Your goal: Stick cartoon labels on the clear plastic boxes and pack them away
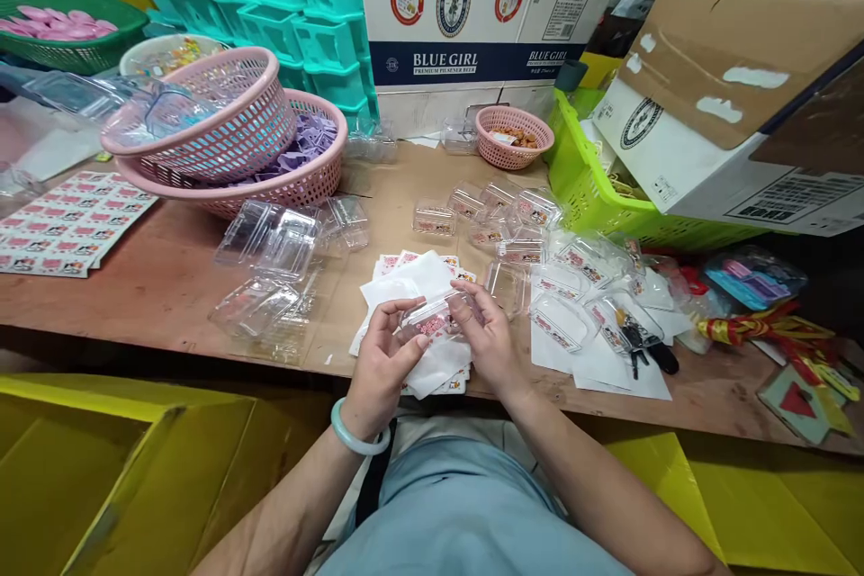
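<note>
One clear box (432,324): it is up between both hands, just above the white paper (438,371). Pink and red pictures show on it or through it.
Left hand (386,358): the thumb is on the near side and the fingers are on the far side, pinching the left end of the box.
Right hand (487,340): the thumb and fingers pinch the right end.
Weight: it looks very light, like thin plastic, so a soft pinch should do.
Feel: the walls look smooth and may slip. They are probably a bit stiff but bendy, and a hard squeeze could dent or crack them.
Where to hold: the two short ends look best, with thumbs near the edge and off the flat middle.
Sticker sheets (454,386): they poke out from under the white paper.
Keys (634,346): they lie on the right, by the boxes with pictures.
Boxes with pictures (584,263): they sit in a loose heap to the right, and they may slide if bumped.
Plain boxes (287,238): these lie to the left, some stacked together, so they may stick to each other.
Small pink basket (514,160): it stands farther back, with brown bits inside.
</note>
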`<state>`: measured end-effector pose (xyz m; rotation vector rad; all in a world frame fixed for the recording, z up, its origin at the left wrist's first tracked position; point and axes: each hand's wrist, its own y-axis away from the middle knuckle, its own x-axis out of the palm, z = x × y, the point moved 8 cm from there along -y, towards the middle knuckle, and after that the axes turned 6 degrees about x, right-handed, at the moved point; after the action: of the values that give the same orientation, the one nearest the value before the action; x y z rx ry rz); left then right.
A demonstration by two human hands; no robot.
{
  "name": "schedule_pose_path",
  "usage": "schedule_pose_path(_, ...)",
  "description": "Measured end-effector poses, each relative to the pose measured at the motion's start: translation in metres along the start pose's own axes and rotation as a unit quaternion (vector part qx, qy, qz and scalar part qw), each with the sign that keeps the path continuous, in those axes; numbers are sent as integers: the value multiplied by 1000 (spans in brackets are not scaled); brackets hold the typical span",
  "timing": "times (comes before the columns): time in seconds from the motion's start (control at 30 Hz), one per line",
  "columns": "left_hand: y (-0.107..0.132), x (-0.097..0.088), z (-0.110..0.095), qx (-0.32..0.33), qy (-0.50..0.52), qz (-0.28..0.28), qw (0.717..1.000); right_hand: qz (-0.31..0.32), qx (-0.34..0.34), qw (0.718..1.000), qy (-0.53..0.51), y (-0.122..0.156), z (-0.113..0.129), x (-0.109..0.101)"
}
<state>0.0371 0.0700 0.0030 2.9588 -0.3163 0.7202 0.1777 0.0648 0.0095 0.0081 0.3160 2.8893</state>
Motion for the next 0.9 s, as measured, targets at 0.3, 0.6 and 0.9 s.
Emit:
schedule_pose_path(0.3, -3, -3, 2, -28, 23, -3, 999, 34, 53, 998, 16, -8, -3, -11)
schedule_pose_path(0.6, -7, -8, 8, -26, 43, 2, 999, 27, -2, 996, 82, -7, 8, -6)
schedule_pose_path(0.9, -10, -5, 2, 13, -20, 13, 1000, 11, -38, 991, 131, 1, 11, 5)
